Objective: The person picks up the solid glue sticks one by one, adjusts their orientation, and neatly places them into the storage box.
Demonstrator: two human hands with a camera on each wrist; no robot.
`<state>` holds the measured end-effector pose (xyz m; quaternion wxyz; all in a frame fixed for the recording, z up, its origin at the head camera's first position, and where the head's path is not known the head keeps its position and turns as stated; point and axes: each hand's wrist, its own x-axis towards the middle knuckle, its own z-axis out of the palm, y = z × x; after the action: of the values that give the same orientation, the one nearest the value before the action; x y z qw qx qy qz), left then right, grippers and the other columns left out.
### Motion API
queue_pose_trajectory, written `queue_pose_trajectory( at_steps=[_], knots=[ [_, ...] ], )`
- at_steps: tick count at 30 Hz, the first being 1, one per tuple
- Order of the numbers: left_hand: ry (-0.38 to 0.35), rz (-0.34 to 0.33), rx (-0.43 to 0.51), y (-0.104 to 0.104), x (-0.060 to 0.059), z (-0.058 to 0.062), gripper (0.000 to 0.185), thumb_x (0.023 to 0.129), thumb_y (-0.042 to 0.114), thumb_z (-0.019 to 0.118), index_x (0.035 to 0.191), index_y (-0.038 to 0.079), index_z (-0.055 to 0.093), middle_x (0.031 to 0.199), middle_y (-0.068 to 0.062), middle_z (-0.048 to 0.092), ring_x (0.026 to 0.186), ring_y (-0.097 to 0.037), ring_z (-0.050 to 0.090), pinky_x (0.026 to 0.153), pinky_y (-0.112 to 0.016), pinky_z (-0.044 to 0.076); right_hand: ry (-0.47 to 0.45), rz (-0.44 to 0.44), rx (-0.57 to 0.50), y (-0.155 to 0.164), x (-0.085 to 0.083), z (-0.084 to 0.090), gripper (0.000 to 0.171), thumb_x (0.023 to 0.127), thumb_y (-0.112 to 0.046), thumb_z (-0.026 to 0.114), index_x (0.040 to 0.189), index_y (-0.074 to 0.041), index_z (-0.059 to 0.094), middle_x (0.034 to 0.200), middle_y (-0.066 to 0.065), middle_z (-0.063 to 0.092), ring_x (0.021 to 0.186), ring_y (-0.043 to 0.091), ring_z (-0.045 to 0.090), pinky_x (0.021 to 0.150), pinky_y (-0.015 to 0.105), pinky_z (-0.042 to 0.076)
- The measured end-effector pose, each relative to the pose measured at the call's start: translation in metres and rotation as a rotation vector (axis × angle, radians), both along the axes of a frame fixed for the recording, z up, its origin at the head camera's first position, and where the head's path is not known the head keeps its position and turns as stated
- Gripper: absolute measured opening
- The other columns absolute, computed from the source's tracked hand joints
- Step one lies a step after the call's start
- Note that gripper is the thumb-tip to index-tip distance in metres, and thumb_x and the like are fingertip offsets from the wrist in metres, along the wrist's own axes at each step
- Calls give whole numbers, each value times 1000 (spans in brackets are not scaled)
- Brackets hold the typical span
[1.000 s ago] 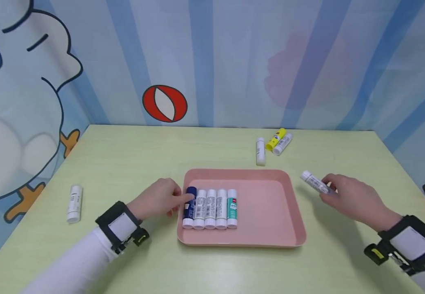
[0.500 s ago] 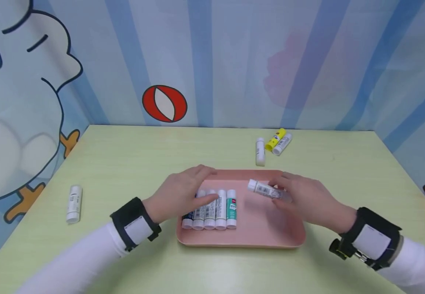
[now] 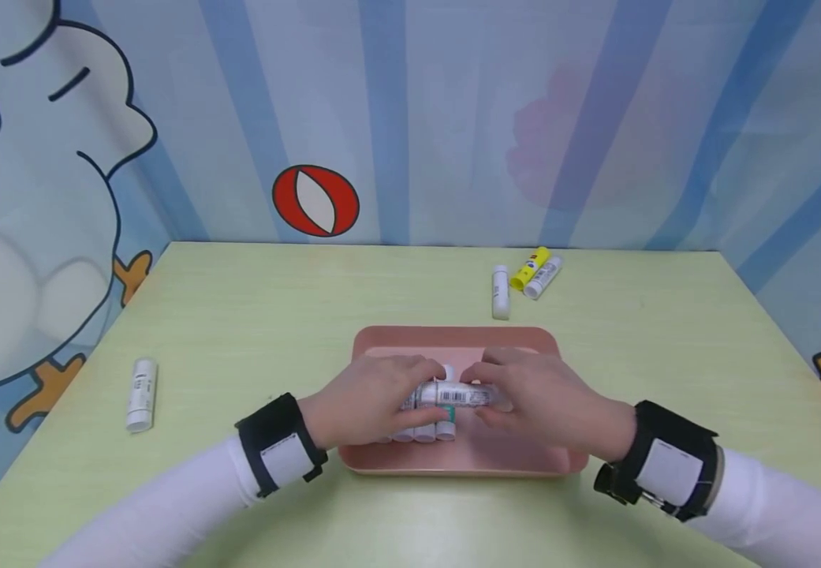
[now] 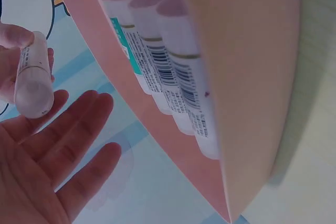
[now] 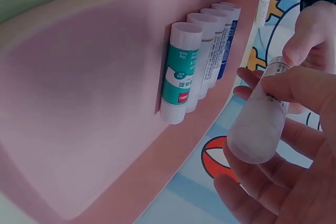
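The right hand [image 3: 548,394] is pinching a white glue stick [image 3: 463,394] crosswise above the pink tray [image 3: 463,467]. The left hand [image 3: 375,398] is sitting at its other end, fingers loosely parted; I can't tell if they're touching. Below, a row of sticks [image 5: 180,80] is lying in the tray. Behind it, a yellow stick [image 3: 530,268] is lying between two white ones [image 3: 500,292].
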<state>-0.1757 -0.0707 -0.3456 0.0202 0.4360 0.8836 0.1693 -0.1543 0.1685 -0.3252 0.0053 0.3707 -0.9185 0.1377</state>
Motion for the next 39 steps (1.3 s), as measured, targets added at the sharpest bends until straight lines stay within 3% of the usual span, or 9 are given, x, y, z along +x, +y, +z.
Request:
queue_pose_trajectory(
  at_steps=[6,10,13,18,21,25,32,37,39],
  knots=[
    [0,-7,25,2,1,1,27,93,36,66,104,11,64,81,8,60,66,-5,52,64,-20,45,18,35,-33,-3,-2,0,31,80,-18,80,108,-11,68,86,-7,55,68,4,50,59,22,44],
    [-51,27,111,2,1,1,21,91,30,69,100,11,67,73,10,59,58,-3,50,56,-20,44,-55,14,-132,-1,-9,-2,30,81,-15,79,108,-10,66,93,-6,59,75,6,54,66,25,48],
    [-129,97,198,2,1,0,21,91,26,70,104,11,69,72,9,60,58,-5,51,54,-22,44,-178,-56,-304,3,-16,-3,36,83,-11,77,115,-6,62,104,-1,62,88,13,56,75,31,50],
    [-337,225,368,4,2,-2,28,93,26,67,117,11,67,81,5,64,62,-9,56,57,-25,49,-484,-263,-676,7,-24,-3,46,92,-11,67,132,5,48,123,18,56,107,29,58,83,34,52],
    [-440,249,459,7,3,-2,31,94,26,66,118,8,65,87,1,67,59,-14,60,56,-28,52,-665,-362,-849,4,-23,-2,49,98,-18,59,137,7,42,126,21,55,109,28,59,85,32,52],
    [-507,296,524,13,8,-1,30,93,26,67,116,8,65,89,0,67,54,-23,63,49,-27,48,-799,-433,-999,-4,-17,-2,50,100,-25,55,136,7,41,121,15,61,106,19,61,91,33,49],
    [-529,350,552,19,14,1,24,92,27,68,108,10,65,85,0,68,51,-28,62,44,-27,45,-810,-518,-1153,-18,-10,-7,46,99,-19,58,134,7,44,115,10,65,100,13,64,93,34,48],
    [-499,344,535,19,14,0,23,92,27,69,107,10,66,83,2,68,50,-27,62,44,-30,47,-762,-548,-1163,-22,-9,-9,43,98,-15,59,132,8,48,116,16,65,96,14,66,88,32,51],
    [-449,341,507,19,13,-1,24,91,29,70,105,11,67,82,4,68,51,-22,62,44,-29,47,-743,-549,-1141,-22,-9,-10,42,98,-15,59,131,8,49,116,16,65,96,15,66,87,32,51]
  ],
)
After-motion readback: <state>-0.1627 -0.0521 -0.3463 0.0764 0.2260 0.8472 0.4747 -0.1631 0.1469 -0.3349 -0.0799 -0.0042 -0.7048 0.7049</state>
